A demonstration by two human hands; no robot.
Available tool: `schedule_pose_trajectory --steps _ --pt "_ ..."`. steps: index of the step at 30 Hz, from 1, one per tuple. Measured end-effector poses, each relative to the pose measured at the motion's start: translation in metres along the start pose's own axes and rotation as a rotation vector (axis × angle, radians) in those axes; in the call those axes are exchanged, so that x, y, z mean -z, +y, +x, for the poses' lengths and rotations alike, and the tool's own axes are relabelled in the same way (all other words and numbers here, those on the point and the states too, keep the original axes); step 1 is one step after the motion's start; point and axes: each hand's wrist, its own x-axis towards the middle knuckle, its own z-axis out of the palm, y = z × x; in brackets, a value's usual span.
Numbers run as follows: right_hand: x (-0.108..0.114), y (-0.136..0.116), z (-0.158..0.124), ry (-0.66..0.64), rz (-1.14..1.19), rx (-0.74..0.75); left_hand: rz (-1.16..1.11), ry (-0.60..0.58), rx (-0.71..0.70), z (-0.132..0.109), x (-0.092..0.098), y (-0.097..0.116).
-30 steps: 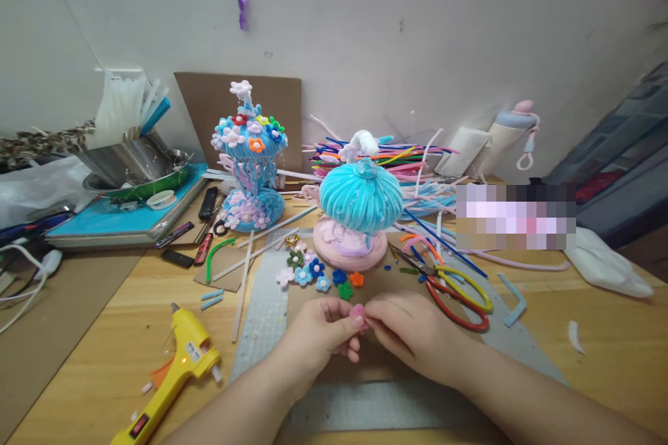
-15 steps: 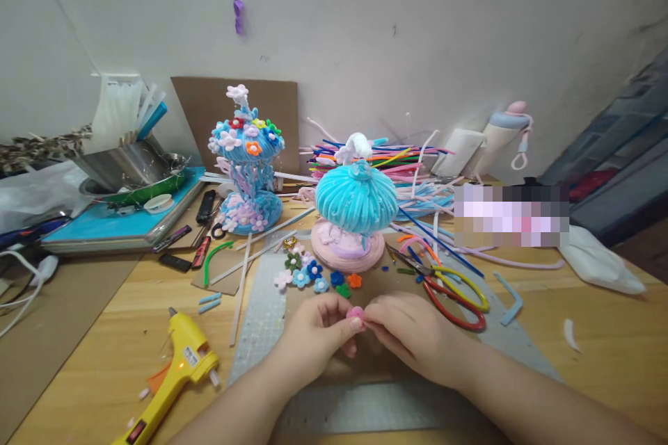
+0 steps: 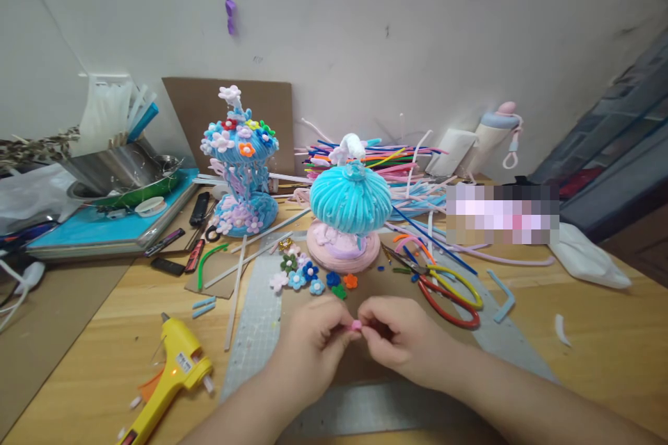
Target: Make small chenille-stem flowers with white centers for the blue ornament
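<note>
A small pink fuzzy piece (image 3: 356, 325), which looks like bent pipe cleaner, is pinched between both hands above the cardboard. My left hand (image 3: 318, 337) grips it from the left with thumb and fingertips. From the right, my right hand (image 3: 404, 335) pinches its other side, with the fingers curled. Most of the piece is hidden by the fingertips. Just beyond the hands lie several small fuzzy flowers, among them an orange flower (image 3: 351, 281) and a light blue flower (image 3: 316, 286). Behind these stands a turquoise dome-topped pipe-cleaner model (image 3: 351, 198) on a round pink base.
A yellow glue gun (image 3: 180, 361) with a lit orange light lies at left. Red-and-yellow-handled scissors (image 3: 449, 302) rest on the grey cutting mat (image 3: 365, 407). A flower-covered model (image 3: 243, 146) and bundled pipe cleaners (image 3: 376, 160) stand behind. A metal bowl (image 3: 117, 170) sits far left.
The right hand's fingers have turned and now face the left hand's in a matching pinch. The pink piece shows less between them. The camera view has shifted slightly right.
</note>
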Motion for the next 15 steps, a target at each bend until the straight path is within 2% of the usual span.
schedule_pose_trajectory --steps 3,5,8,11,13,15 --pt "-0.002 -0.002 0.005 -0.037 0.291 -0.237 0.031 -0.044 -0.093 -0.002 0.001 0.0" --pt "-0.003 0.0 0.008 -0.065 0.467 -0.361 0.005 -0.026 -0.07 -0.001 -0.001 0.0" --pt "-0.005 0.005 0.009 -0.077 0.68 -0.481 -0.23 0.061 0.182 0.004 -0.006 -0.002" --pt "-0.007 0.009 0.009 -0.032 0.908 -0.514 -0.706 0.081 0.484 0.009 -0.009 -0.003" --pt "-0.008 0.01 0.009 -0.008 1.043 -0.517 -0.952 0.049 0.593 0.01 -0.009 -0.003" --pt "-0.008 0.009 0.009 -0.01 1.099 -0.52 -1.054 0.016 0.638 0.009 -0.008 -0.001"
